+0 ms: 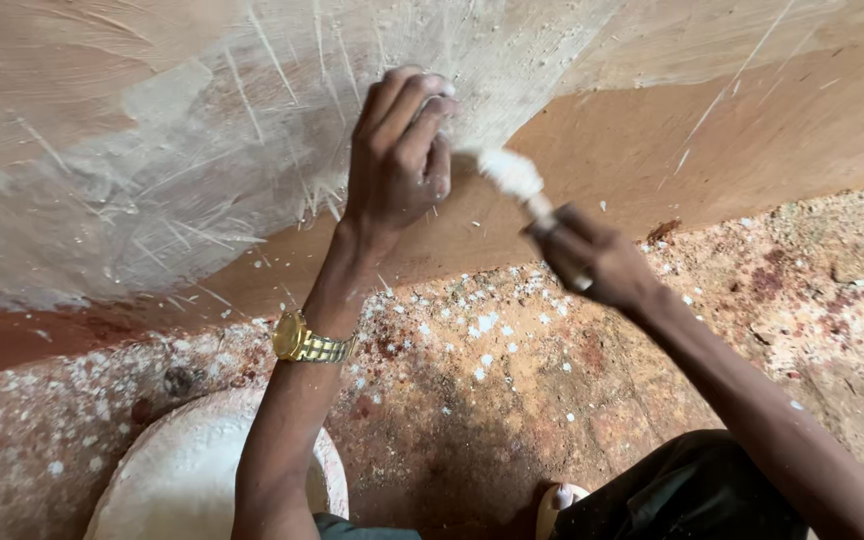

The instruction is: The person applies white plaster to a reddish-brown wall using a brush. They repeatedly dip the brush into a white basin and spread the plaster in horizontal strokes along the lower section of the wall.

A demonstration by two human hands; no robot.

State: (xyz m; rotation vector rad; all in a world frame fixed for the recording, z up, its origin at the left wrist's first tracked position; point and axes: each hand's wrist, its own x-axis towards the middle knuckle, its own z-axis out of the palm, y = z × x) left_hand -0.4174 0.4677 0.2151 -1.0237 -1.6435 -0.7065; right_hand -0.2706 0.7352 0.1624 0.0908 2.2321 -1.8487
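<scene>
Careful: your right hand (592,262) grips the loaded brush (514,176) at the wall (152,150); your left hand (399,150), clenched, presses there. Drips may spatter the floor (512,400) and watch (304,340).

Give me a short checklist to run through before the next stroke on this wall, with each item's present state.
1. Left hand pressed on the wall: ok, fingers curled against the white patch.
2. Right hand gripping the brush: ok, closed on the handle.
3. Brush loaded: ok, tip coated white.
4. Brush touching the wall: cannot tell.
5. Bowl within reach: ok, beside the left forearm.
6. Floor free of drips: not ok, white flecks scattered.
</scene>
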